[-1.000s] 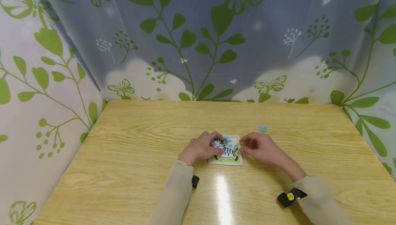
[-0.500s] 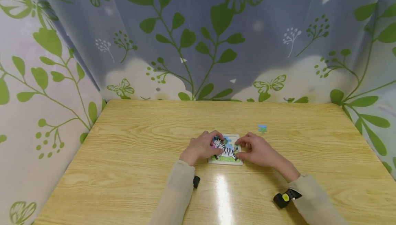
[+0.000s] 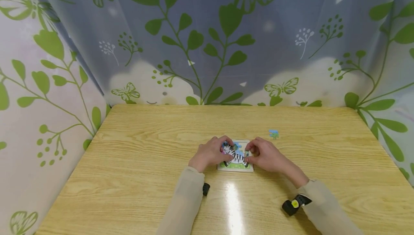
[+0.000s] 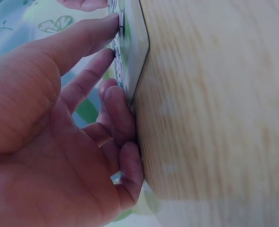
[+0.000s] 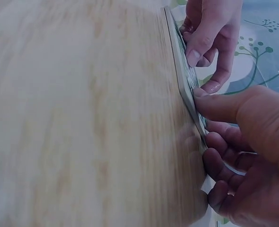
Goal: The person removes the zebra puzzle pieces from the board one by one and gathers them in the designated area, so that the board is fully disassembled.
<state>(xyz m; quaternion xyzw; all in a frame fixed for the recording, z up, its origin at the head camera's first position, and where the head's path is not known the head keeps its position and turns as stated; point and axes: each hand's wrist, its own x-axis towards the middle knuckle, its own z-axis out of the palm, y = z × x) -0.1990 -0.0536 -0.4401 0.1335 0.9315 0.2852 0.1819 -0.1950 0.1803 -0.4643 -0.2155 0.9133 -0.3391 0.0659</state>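
Note:
A small square zebra jigsaw puzzle (image 3: pixel 237 161) in a pale tray lies flat on the table between the two hands. My left hand (image 3: pixel 210 153) holds its left side, thumb and index fingertip on the picture near the zebra's head; in the left wrist view the other fingers curl beside the tray's edge. My right hand (image 3: pixel 268 156) grips the puzzle's right side, thumb and index finger around the tail area. Its fingertips hide part of that corner. Bare tray shows at the upper right of the picture. A loose blue-and-green puzzle piece (image 3: pixel 274 134) lies behind the right hand.
The wood-grain table (image 3: pixel 145 138) reaches back to a curtain (image 3: pixel 207 48) printed with leaves and butterflies, which also closes off both sides. A black band (image 3: pixel 295 204) sits on the right wrist. Light glares on the table in front of the puzzle.
My right hand has moved left from beside the tray's right edge onto the puzzle's tail area. The left hand has stayed nearly still, and the loose piece has not moved.

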